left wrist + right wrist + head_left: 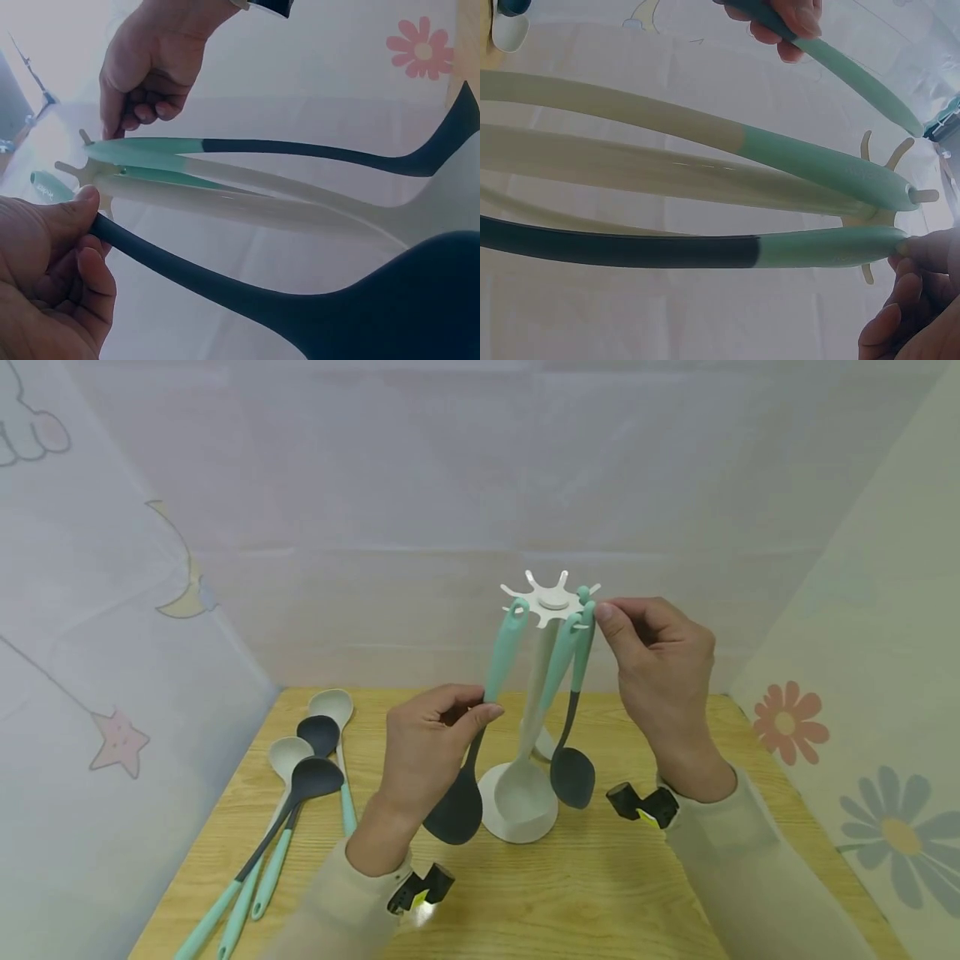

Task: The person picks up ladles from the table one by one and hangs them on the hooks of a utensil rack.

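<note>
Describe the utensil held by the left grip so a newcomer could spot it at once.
On the wooden table stands a tall white rack. In the head view, just left of its post, the left grip pinches a utensil with a mint handle and dark head. The rack's other dark-headed utensil is on the post's right; only this one is pinched by its dark shaft.

Matt plastic-looking utensils (456,810); smooth wood-grain table (600,885).

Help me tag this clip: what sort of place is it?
Perhaps a makeshift recording booth: walls printed with a star and flowers flank a wood-grain table, and wrist cameras are worn.
</note>
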`<state>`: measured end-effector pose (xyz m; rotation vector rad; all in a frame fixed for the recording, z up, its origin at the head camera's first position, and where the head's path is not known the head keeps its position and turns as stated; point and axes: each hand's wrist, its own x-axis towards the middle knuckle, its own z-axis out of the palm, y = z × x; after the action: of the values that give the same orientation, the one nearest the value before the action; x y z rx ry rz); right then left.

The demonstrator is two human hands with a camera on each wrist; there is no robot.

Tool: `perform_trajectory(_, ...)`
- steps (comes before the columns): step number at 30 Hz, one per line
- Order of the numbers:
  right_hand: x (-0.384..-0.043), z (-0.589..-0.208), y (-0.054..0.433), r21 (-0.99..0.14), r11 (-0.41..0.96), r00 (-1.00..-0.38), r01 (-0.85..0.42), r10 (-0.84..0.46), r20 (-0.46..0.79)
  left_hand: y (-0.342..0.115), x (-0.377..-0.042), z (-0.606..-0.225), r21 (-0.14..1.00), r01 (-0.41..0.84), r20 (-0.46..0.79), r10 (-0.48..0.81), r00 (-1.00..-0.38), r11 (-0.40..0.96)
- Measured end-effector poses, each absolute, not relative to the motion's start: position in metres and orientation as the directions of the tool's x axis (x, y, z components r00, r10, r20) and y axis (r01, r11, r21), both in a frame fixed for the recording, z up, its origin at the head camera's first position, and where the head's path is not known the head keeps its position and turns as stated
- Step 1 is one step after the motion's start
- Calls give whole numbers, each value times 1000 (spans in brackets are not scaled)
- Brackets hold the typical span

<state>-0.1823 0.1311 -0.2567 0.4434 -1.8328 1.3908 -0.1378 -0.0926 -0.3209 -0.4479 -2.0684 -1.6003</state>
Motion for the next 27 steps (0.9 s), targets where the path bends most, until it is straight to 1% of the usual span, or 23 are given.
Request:
perform_trajectory(7,-182,-256,131,-652,335,-633,-681,179,753,-86,-137,-322,808,536,556,-17,-831,246)
perform_trajectory(16,-184,-258,132,-636,350,-625,-688,160,764,-82,-134,-324,815,506,528,0,-850,281)
perform_trajectory(27,-182,-257,131,-646,351,-630,-678,176,757,-75,-147,-328,813,485,513,-3,-858,321)
